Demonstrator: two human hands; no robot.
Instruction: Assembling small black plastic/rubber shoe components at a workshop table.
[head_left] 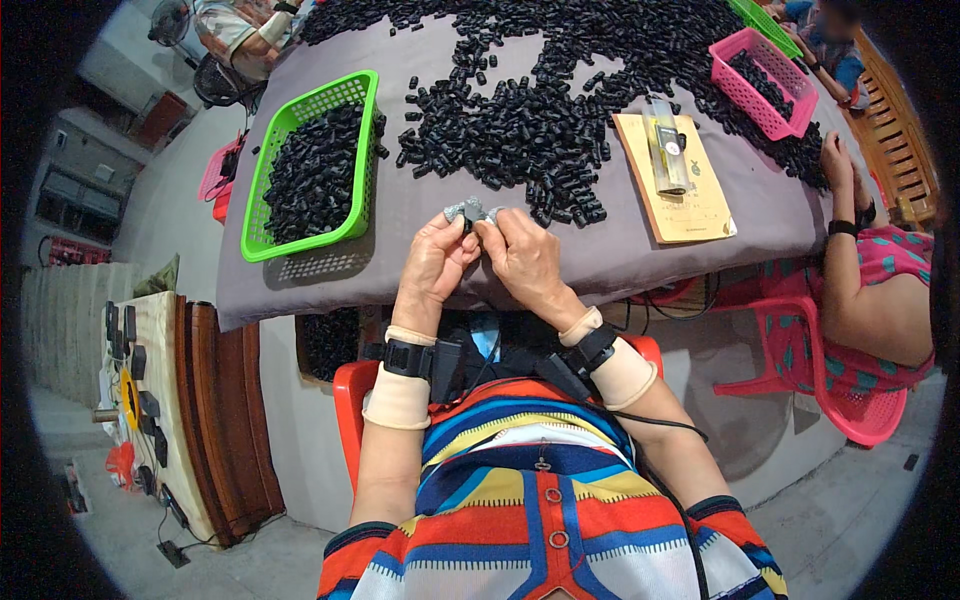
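Note:
My left hand (438, 258) and my right hand (527, 262) meet just over the near part of the table, both with fingers pinched together. Between the fingertips sits a crumpled grey cloth-like piece (472, 209), with a small black cylindrical part (467, 226) showing beside it. The fingers partly cover both, so which hand grips which is hard to make out. Just beyond my hands lies a loose pile of black cylindrical parts (510, 140). To the left, a green plastic basket (368, 165) is filled with more of them.
A yellowish booklet (700, 215) with a clear ruler-like tool (664, 150) lies right of the pile. Farther right stands a pink basket (765, 115) of black parts. A co-worker's arm (845, 250) rests at the table's right edge. All this is on a grey tablecloth (300, 290).

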